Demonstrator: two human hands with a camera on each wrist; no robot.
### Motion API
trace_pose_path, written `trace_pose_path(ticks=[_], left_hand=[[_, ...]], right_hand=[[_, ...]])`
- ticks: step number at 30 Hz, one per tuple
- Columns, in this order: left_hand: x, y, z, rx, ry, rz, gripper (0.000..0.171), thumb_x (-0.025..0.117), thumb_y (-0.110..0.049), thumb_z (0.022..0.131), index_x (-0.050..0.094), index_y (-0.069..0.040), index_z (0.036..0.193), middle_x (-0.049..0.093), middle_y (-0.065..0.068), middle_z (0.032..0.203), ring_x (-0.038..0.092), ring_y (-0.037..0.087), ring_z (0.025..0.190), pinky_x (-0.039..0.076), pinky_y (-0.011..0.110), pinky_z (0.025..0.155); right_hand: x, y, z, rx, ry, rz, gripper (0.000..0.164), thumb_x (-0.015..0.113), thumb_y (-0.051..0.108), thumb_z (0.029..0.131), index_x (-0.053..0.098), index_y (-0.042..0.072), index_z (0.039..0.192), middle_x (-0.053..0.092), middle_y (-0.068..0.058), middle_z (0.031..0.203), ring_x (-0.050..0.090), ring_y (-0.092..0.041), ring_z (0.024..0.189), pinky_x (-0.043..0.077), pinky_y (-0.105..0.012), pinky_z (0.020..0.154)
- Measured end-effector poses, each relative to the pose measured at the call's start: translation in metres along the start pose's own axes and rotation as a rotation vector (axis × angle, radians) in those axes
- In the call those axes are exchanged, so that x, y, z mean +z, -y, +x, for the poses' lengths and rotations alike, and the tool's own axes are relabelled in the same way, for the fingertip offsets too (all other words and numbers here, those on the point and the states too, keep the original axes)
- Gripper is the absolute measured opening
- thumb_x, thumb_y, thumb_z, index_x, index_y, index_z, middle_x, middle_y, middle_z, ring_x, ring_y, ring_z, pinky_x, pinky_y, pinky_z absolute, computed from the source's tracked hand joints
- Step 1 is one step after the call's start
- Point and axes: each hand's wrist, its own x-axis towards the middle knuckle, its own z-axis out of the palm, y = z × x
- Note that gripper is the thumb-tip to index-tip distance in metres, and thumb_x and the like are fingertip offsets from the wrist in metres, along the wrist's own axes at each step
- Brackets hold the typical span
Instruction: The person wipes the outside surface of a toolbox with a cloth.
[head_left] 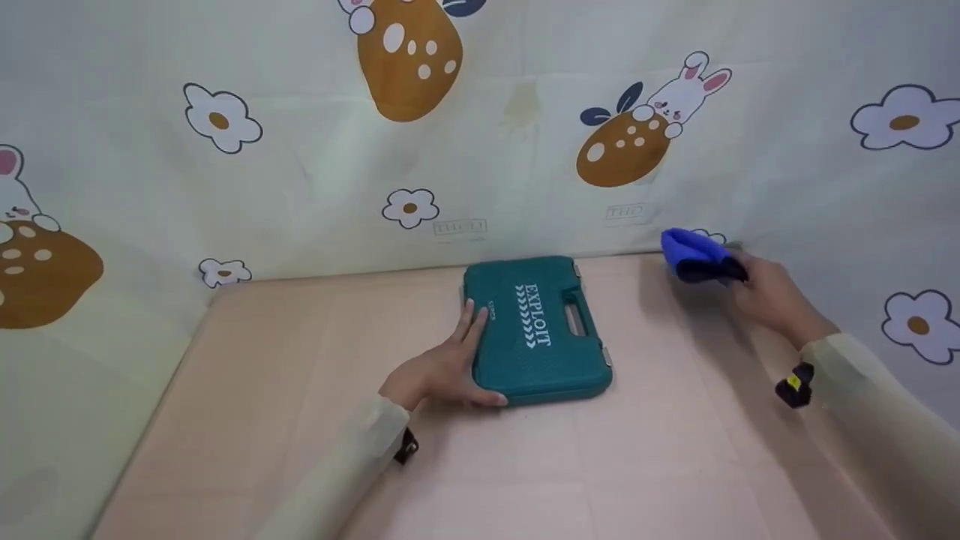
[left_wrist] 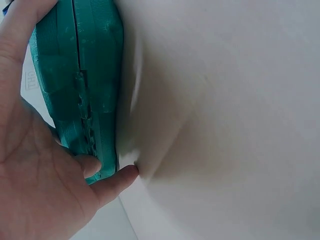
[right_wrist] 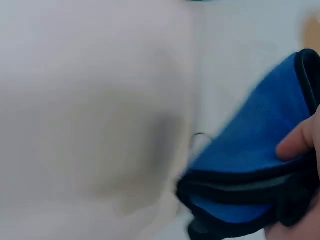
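Note:
A green plastic tool case [head_left: 536,330] lies closed on the table, lettered "EXPLOIT" in white. My left hand [head_left: 446,367] rests against its left side, two fingers extended at the top edge and the thumb along the front corner. In the left wrist view, the case's hinged side [left_wrist: 82,75] stands beside the spread hand [left_wrist: 42,165]. Over the table's far right, my right hand [head_left: 772,296] grips a folded blue cloth with black edging [head_left: 694,251]. The right wrist view has the thumb [right_wrist: 297,142] pressed on the blue cloth [right_wrist: 250,130].
A pale pinkish covering lies over the table [head_left: 247,390]. Behind it hangs a light curtain [head_left: 300,172] printed with rabbits and flowers, meeting the table's back edge. The case's handle and two latches face right.

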Motion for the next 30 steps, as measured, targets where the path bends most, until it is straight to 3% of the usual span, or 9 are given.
trace_pose_path(ticks=[1,3,7,13,19,30], left_hand=[[0.001,0.0,0.0,-0.002,0.001,0.0,0.141,0.081,-0.069,0.071,-0.014,-0.02,0.162,-0.026,0.004,0.165,0.015,0.034,0.151,0.031,0.049,0.112],[0.001,0.001,0.0,-0.004,0.001,0.002,0.141,0.081,-0.07,0.071,-0.014,-0.02,0.162,-0.027,0.004,0.165,0.016,0.033,0.151,0.032,0.048,0.112],[0.001,0.001,0.0,-0.01,0.0,0.002,0.142,0.08,-0.072,0.07,-0.015,-0.022,0.162,-0.027,0.003,0.165,0.016,0.032,0.151,0.032,0.048,0.112],[0.001,0.0,-0.001,-0.019,0.0,-0.001,0.143,0.08,-0.073,0.069,-0.015,-0.023,0.162,-0.027,0.002,0.165,0.016,0.033,0.151,0.032,0.05,0.112],[0.001,0.001,0.0,-0.01,0.003,-0.009,0.141,0.08,-0.072,0.07,-0.015,-0.022,0.162,-0.027,0.003,0.165,0.016,0.035,0.151,0.032,0.051,0.112],[0.002,0.003,0.0,0.013,-0.007,-0.011,0.14,0.08,-0.069,0.071,-0.014,-0.021,0.162,-0.027,0.005,0.165,0.012,0.035,0.151,0.031,0.052,0.112]], right_hand=[[0.006,0.0,-0.005,-0.029,0.037,-0.09,0.052,0.048,-0.007,0.094,0.043,-0.013,0.145,0.056,-0.038,0.127,0.06,-0.049,0.104,0.051,-0.056,0.084],[0.023,-0.002,-0.018,-0.068,0.124,-0.227,0.062,0.051,-0.009,0.093,0.034,-0.011,0.152,0.042,-0.038,0.144,0.045,-0.054,0.128,0.037,-0.066,0.102],[0.05,-0.012,-0.044,-0.148,0.245,-0.363,0.061,0.05,-0.006,0.094,0.03,-0.014,0.152,0.028,-0.035,0.156,0.026,-0.053,0.141,0.026,-0.063,0.11],[0.058,-0.021,-0.061,-0.257,0.277,-0.34,0.066,0.044,-0.006,0.096,0.018,-0.013,0.156,0.014,-0.034,0.161,0.011,-0.054,0.146,0.017,-0.063,0.114],[0.06,-0.017,-0.06,-0.233,0.315,-0.283,0.074,0.048,-0.003,0.093,0.011,-0.014,0.156,0.007,-0.036,0.161,0.001,-0.056,0.145,0.01,-0.069,0.112],[0.071,-0.01,-0.058,-0.161,0.282,-0.264,0.076,0.051,0.001,0.093,0.01,-0.017,0.154,0.006,-0.037,0.161,-0.001,-0.057,0.145,0.006,-0.07,0.112]])
